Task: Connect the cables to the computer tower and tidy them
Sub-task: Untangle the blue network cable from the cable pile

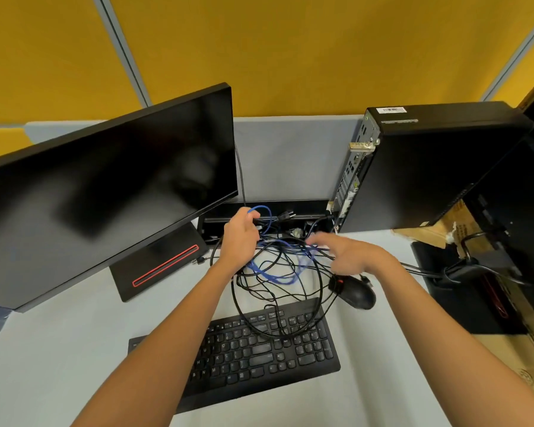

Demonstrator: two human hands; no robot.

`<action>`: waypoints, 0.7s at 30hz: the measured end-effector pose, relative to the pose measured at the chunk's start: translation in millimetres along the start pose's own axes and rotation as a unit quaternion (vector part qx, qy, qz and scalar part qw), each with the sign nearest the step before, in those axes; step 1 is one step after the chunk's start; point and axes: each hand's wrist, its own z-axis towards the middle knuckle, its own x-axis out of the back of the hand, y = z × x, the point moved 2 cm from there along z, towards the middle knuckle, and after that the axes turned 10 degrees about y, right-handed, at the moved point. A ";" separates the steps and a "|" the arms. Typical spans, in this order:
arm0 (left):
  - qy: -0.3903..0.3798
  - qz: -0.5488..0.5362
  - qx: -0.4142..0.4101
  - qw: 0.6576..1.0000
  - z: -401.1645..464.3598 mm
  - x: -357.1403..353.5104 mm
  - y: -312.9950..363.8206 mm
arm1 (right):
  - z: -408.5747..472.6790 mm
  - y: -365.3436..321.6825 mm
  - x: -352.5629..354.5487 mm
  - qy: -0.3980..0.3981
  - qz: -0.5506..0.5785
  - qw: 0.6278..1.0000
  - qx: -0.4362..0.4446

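Black cables (278, 303) lie looped over my keyboard (259, 355), so I must untangle them first. My left hand (239, 238) pinches the blue cable (261, 211) (lifting it free), my right hand (349, 255) spreads open above. The computer tower (429, 167) waits at two o'clock.

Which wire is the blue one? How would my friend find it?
Start at the black keyboard near the front of the desk and look just behind it, to the tangle of wires. The left hand grips one loop of the blue wire. Every other wire in the tangle is black.
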 end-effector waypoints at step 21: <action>0.133 0.158 0.152 0.967 0.8 59.1 -44.5 | -2.4 15.4 -25.5 0.373 0.140 0.915 0.053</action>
